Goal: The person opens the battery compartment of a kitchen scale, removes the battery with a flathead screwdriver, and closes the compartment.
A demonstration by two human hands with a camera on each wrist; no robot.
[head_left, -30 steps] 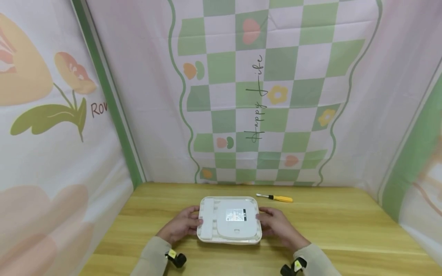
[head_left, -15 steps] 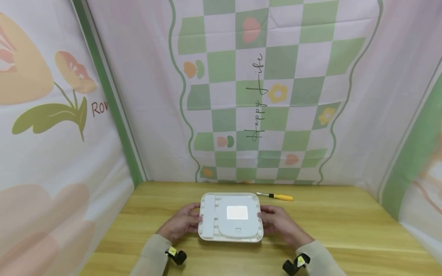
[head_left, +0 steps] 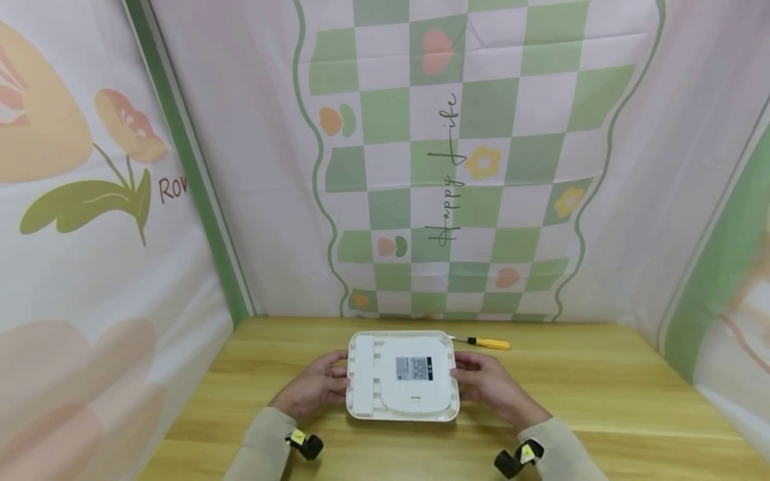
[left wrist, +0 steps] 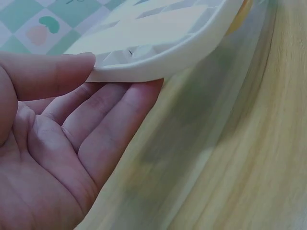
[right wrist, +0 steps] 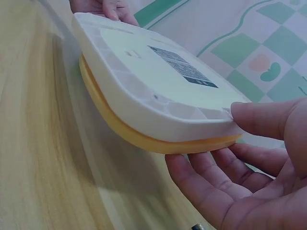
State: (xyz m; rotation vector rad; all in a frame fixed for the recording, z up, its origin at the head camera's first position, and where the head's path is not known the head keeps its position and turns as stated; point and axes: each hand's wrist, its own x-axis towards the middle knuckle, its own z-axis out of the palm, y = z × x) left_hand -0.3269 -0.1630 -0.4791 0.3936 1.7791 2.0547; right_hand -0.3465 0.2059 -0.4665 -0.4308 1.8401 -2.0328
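Observation:
Between my hands is a flat, rounded white plastic device (head_left: 385, 409), its ribbed side facing up and a printed label (head_left: 414, 368) on the raised panel. In the right wrist view a yellow layer (right wrist: 139, 140) shows beneath the white shell. My left hand (head_left: 314, 386) grips the left edge, thumb on the rim and fingers underneath. At the opposite edge my right hand (head_left: 488, 386) holds it the same way. The device is tilted and off the table, with a shadow below it in both wrist views.
A screwdriver (head_left: 492, 344) with a yellow handle lies on the wooden table (head_left: 571, 387) behind my right hand, its tip close to the device's far corner in the head view. A printed curtain (head_left: 391, 167) hangs along the back, with more fabric at both sides.
The device's far edge has risen, tilting its labelled face more toward the head camera, and it has shifted slightly right. Both hands keep their grip. A glare on the label has gone.

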